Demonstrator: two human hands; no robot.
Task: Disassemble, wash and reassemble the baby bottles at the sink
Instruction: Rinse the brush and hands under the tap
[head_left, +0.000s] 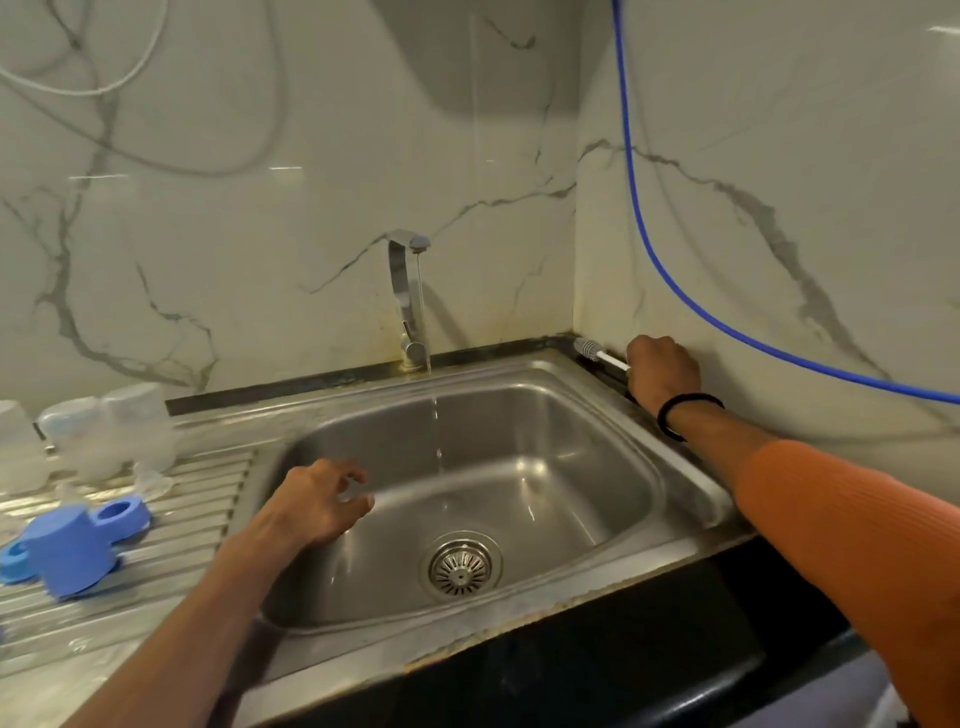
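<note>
My right hand (662, 369) reaches to the sink's back right corner and grips the white handle of a bottle brush (589, 348); its grey bristle head points left along the ledge. Over the left side of the steel sink (691, 483), my left hand (317, 501) has its fingers curled and pinches a small clear piece (352, 491), too blurred to name. On the drainboard at left stand clear bottles (111, 431), beside a clear nipple (153, 480), a blue cap (67, 551) and blue collar rings (123, 514).
The tap (408, 301) at the back runs a thin stream into the basin, above the drain strainer (461, 566). A blue hose (675, 280) hangs across the right wall. The black counter edge (649, 639) runs along the front.
</note>
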